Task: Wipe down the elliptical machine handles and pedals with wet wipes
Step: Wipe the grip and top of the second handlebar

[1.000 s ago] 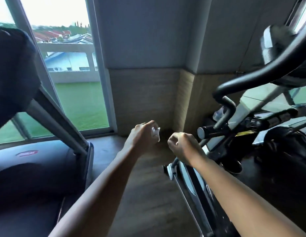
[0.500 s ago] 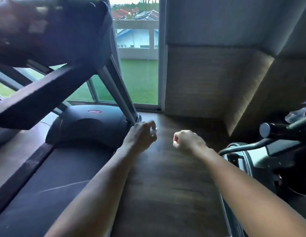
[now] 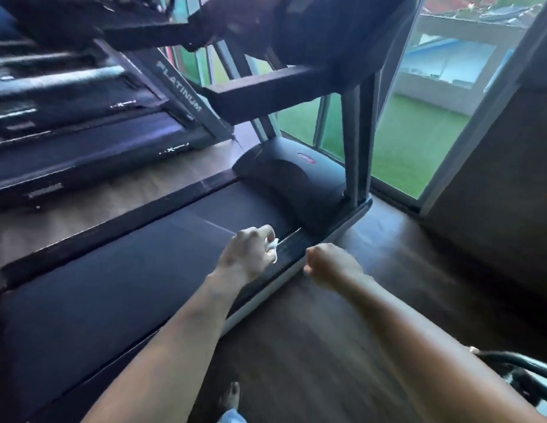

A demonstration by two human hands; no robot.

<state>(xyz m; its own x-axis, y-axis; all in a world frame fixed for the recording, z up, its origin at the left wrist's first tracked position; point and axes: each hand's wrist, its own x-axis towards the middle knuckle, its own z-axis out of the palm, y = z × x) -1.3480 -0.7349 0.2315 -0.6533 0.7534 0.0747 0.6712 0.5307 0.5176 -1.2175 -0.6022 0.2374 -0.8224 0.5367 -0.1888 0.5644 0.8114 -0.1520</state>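
Two hands reach forward near the middle of the view, close together but not touching. The left hand (image 3: 249, 257) is curled round a crumpled white wipe (image 3: 273, 247), which pokes out past the thumb over the right edge of a treadmill (image 3: 113, 270). The right hand (image 3: 333, 265), just to its 3 o'clock, is closed in a fist with nothing visible in it, above the wooden floor (image 3: 327, 346). A second treadmill (image 3: 83, 148) stands at 10 o'clock, blurred. A window (image 3: 418, 132) onto green grass fills 1 o'clock. At 4 o'clock, by the frame's edge, lies the elliptical (image 3: 516, 366) (only a dark curved piece shows), well apart from both hands. A bare foot (image 3: 231, 395) shows at 6 o'clock.
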